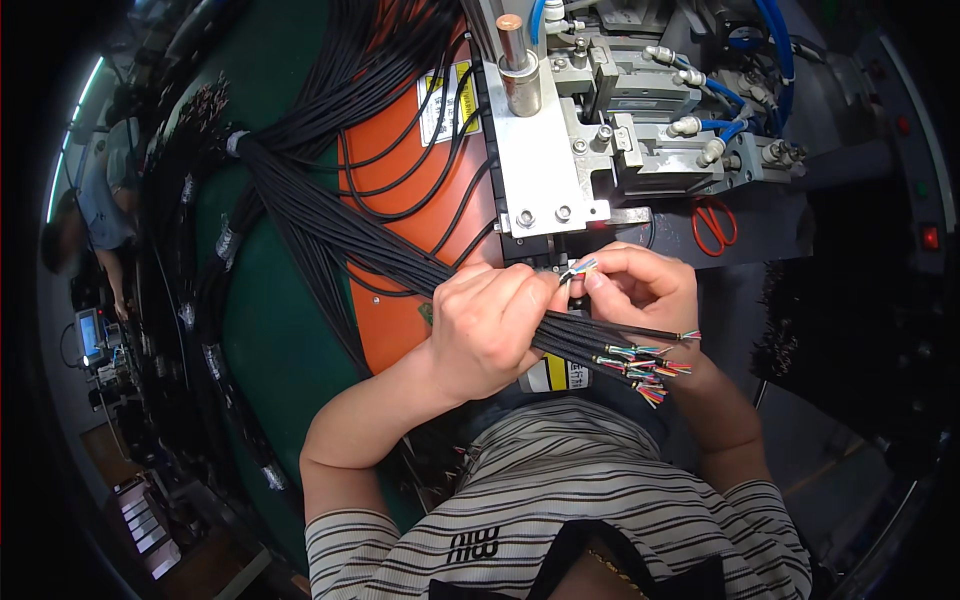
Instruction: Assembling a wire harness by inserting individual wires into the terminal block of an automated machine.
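My left hand is closed around a black cable near its stripped end. Fine coloured wires fan out from that end, blue, white and red among them. At those wires, my right hand pinches with thumb and forefinger. Under both hands runs a bunch of black cables, their stripped ends showing multicoloured wires toward the right forearm. Just beyond the hands stands a metal machine with a flat silver plate and pneumatic cylinders. The exact grip of the left fingertips is partly hidden.
A large tied bundle of black cables crosses an orange machine cover on the left, over a green surface. Red-handled scissors lie right of the machine. Blue air hoses run behind. Another person is at far left.
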{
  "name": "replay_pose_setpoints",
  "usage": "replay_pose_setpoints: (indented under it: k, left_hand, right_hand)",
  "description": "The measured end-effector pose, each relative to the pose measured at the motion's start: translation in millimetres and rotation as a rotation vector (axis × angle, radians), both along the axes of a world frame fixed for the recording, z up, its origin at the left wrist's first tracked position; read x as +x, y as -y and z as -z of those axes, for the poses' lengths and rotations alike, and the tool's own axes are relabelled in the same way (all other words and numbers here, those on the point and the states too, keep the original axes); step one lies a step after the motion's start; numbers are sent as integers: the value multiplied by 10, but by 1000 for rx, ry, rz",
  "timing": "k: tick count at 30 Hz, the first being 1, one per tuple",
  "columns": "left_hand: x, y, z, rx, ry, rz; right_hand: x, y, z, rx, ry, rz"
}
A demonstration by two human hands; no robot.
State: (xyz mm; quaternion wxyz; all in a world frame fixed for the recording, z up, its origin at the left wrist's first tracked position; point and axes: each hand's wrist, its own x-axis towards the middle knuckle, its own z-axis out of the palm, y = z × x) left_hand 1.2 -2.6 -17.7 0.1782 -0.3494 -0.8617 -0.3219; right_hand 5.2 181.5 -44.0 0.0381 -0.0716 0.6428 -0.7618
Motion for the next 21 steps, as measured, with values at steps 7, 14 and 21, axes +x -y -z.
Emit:
replay_pose_setpoints:
  k: [7,14,21]
  left_hand:
    - [42,18,-33,-73,68,-9]
    - [49,38,-37,-211,118,-3]
    - [25,34,-118,-302,107,68]
  right_hand:
    - [-111,-87,-145,593,-427,3]
    - [-89,-115,-51,703,-392,-4]
    - [-84,-96,30,662,-453,76]
